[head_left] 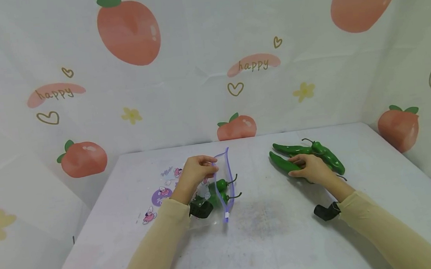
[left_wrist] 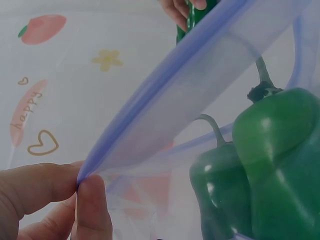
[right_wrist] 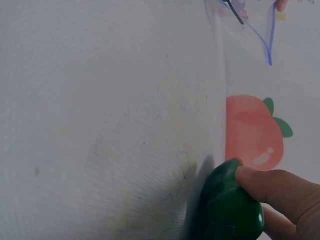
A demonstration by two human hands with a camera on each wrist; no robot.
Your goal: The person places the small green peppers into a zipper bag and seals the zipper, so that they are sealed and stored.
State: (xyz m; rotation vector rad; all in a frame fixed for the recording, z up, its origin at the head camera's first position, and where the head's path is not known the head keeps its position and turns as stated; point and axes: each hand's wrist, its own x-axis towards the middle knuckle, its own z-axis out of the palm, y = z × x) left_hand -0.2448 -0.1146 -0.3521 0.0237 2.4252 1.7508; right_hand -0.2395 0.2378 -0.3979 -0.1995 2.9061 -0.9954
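In the head view, my left hand point(head_left: 196, 174) pinches the purple-edged rim of a clear zip bag point(head_left: 229, 165) between thumb and fingers, and the bag's mouth gapes to the right. Two green peppers point(left_wrist: 280, 165) lie inside it, their stems poking toward the opening. On the right, my right hand point(head_left: 312, 169) grips a long green pepper point(head_left: 281, 163) near the table, thumb on one side and fingers on the other. Close up in the right wrist view, the thumb presses on the glossy pepper point(right_wrist: 227, 212). Just beyond that hand lie two more green peppers point(head_left: 330, 159).
Pink and purple cartoon prints point(head_left: 161, 195) show on the bag's left part. The white table point(head_left: 272, 253) meets a white backdrop point(head_left: 190, 107) with tomato-like prints at its far edge. A black strap piece point(head_left: 326, 212) sits at the right wrist.
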